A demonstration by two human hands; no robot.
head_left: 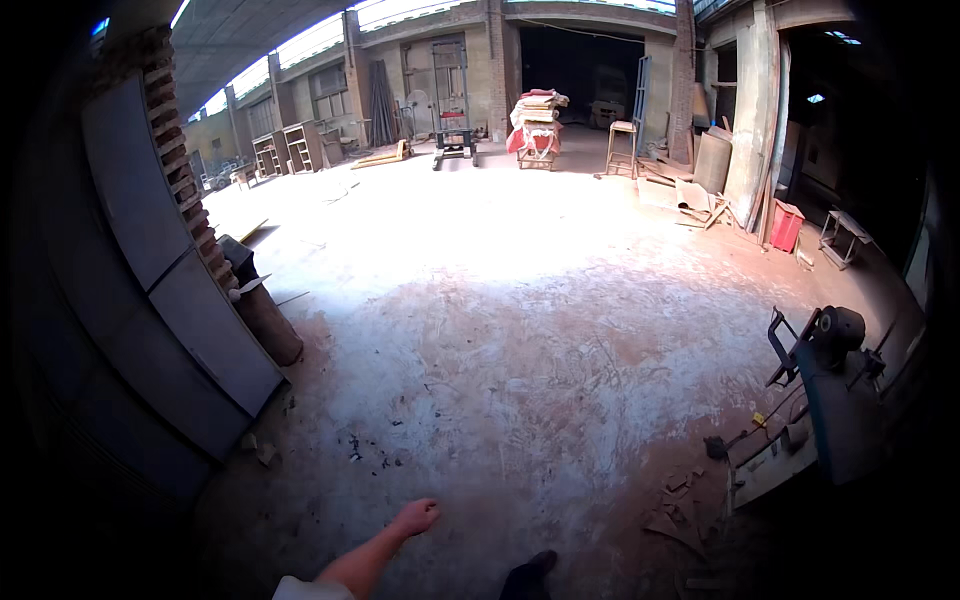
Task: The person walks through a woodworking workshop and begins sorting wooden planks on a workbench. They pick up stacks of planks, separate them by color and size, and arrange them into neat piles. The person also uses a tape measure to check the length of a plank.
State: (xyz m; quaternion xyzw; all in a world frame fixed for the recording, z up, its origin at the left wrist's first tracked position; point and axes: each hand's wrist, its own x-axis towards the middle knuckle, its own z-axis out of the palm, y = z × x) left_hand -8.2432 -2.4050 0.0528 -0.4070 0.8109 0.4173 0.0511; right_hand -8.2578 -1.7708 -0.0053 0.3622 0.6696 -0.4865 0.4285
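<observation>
My left hand hangs over the dusty floor at the lower middle, at the end of a bare forearm with a pale short sleeve. Its fingers are curled into a loose fist, and nothing shows in or sticking out of it. It touches nothing. To its right, a dark shoe and trouser leg of mine step onto the floor. My right hand is outside the picture.
Grey cabinets stand close on the left. A machine with a dark motor and wood scraps lie right. Farther off are a loaded stack, a hand stacker, a red crate and a dark doorway.
</observation>
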